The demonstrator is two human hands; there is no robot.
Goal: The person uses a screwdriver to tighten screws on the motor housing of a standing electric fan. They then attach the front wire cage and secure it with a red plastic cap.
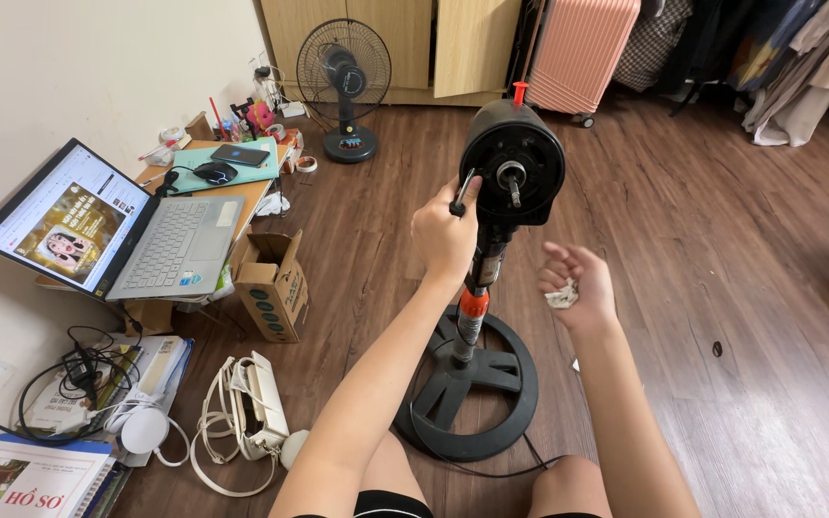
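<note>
While the left hand (445, 235) grips a screwdriver (462, 192) at the front of the fan motor housing (512, 163), centre of frame, the right hand (578, 288) sits lower right, cupped loosely around a small white crumpled wad (561, 295). Blades and guards are absent; the bare shaft (513, 184) pokes out. Stand base (467, 384) rests on the wood floor (722, 288) between the knees. Judgement: keep the tip square in the screw, press firmly, brace the pole against wobble.
</note>
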